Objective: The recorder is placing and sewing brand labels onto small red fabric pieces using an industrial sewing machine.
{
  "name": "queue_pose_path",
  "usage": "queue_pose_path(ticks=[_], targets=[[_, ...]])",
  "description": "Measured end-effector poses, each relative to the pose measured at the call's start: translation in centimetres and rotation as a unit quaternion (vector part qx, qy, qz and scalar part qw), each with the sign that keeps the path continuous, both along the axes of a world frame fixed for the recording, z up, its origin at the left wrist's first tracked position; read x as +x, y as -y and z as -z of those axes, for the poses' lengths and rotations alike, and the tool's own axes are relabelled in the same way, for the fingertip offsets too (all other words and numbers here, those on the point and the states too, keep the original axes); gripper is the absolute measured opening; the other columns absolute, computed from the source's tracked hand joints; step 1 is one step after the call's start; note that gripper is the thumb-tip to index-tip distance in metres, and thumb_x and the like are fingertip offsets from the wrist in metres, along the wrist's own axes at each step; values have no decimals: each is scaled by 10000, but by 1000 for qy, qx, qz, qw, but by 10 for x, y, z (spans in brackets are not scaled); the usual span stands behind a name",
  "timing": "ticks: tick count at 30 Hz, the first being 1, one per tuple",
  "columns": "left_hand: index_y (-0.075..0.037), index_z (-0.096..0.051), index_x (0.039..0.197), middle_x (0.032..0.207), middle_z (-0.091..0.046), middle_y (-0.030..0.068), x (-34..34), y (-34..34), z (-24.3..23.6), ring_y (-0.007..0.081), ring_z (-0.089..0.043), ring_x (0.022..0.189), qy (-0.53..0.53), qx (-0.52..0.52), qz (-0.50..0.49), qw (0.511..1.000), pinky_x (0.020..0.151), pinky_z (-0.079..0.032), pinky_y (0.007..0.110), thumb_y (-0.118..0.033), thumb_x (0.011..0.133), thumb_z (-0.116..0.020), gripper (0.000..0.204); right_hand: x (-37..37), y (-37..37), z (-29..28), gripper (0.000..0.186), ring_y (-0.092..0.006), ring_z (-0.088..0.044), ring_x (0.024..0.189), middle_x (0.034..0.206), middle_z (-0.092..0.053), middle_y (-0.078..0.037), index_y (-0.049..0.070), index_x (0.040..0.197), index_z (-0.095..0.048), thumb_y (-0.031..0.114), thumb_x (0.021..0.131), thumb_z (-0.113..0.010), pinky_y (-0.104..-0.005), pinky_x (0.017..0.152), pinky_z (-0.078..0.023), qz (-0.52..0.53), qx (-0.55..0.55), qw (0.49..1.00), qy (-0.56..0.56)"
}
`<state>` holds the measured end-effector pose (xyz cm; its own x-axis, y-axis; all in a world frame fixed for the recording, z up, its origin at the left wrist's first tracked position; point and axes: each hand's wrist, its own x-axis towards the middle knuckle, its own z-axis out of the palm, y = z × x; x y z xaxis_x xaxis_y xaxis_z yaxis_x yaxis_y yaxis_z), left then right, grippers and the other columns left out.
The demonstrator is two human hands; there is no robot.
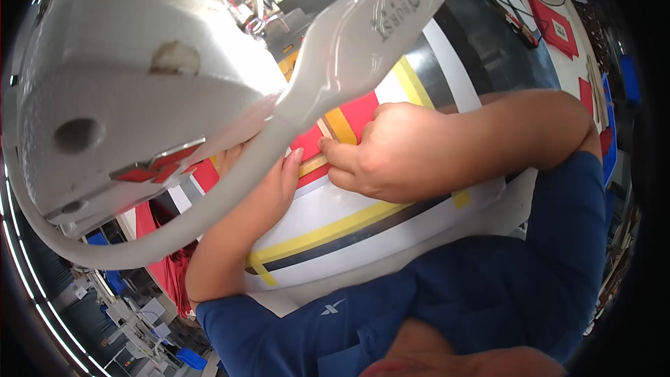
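A flat red piece (pixel 360 109), crossed by tan-yellow strips (pixel 340 124), lies under the head of a sewing machine (pixel 139 84). My left hand (pixel 278 180) rests on its left part, thumb stretched out and fingers spread behind the grey lamp neck, which covers much of them. Curled in on itself, my right hand (pixel 391 153) presses the red piece with its fingertips beside a narrow tan strip at the near edge. Its bent fingers hide what lies under them. The two hands are close together but apart. The needle area is hidden by the machine and lamp.
A grey gooseneck lamp (pixel 370 35) arches over both hands. White sheeting (pixel 335 202) with yellow tape (pixel 328 229) covers the work surface. Red folded pieces (pixel 555 28) and a dark-tipped tool (pixel 518 26) lie at the far right. Red cloth (pixel 171 265) hangs at the left.
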<state>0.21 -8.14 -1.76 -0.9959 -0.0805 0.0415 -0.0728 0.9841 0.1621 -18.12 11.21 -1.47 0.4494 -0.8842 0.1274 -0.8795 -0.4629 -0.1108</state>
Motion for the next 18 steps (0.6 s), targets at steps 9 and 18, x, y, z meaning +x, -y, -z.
queue_pose_path(ticks=[9, 18], targets=[[-33, -643, 1437, 1477, -651, 169, 1, 6, 3, 370, -573, 1375, 24, 15, 14, 1000, 1203, -313, 513, -123, 933, -735, 520, 2, -3, 4, 292, -147, -663, 578, 1195, -706, -208, -7, 1086, -699, 208, 896, -646, -304, 486, -505, 21, -24, 999, 0], [-40, -609, 1485, 1548, -589, 163, -2, 2, -10, 382, -512, 1434, 81, 61, -2, 995, 1228, -298, 516, -126, 962, -710, 540, 2, -2, 8, 302, -143, -659, 579, 1179, -694, -210, -11, 1079, -698, 229, 898, -662, -323, 498, -504, 30, -9, 999, 36]])
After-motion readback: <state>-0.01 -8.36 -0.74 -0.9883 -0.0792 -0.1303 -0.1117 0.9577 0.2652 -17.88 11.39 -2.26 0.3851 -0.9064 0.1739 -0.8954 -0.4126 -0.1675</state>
